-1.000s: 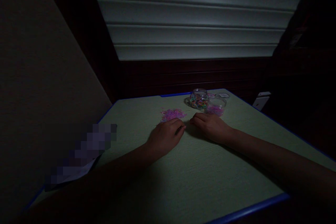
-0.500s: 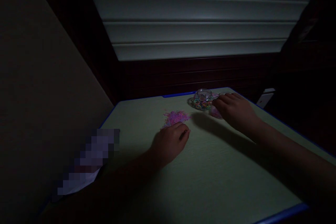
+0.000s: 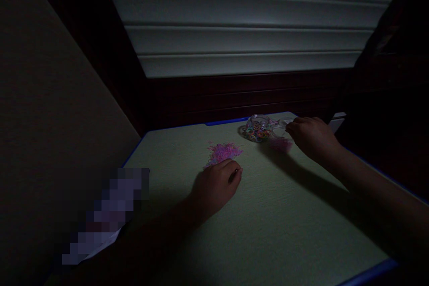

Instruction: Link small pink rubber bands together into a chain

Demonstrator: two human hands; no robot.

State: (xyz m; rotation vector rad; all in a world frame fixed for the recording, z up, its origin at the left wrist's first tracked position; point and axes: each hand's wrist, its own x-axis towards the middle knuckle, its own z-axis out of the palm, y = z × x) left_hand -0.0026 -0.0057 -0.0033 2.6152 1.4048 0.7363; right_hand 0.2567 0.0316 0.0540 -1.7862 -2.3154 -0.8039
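Printed matter on the pixelated item (image 3: 107, 214) at the left table edge cannot be read; its long axis is set obliquely, from the near left toward the far middle. The pile of pink bands (image 3: 224, 153) is located on the green tabletop (image 3: 268, 214), just beyond the left hand (image 3: 216, 183), with its strands lying in mixed directions. The left hand is curled, thumb and forefinger drawn near each other; whether a band is clamped between them cannot be told.

The right hand (image 3: 313, 138) is positioned at the clear tub (image 3: 275, 137), fingers bent together by its rim; contact and grip cannot be determined. Pink bands are also seen low in the tub. The clear jar (image 3: 258, 119), filled with coloured rings (image 3: 257, 133), is placed just left of the tub, mouth upward, near the far blue edging (image 3: 228, 121). Open surface is provided between the forearms and toward the near edge.
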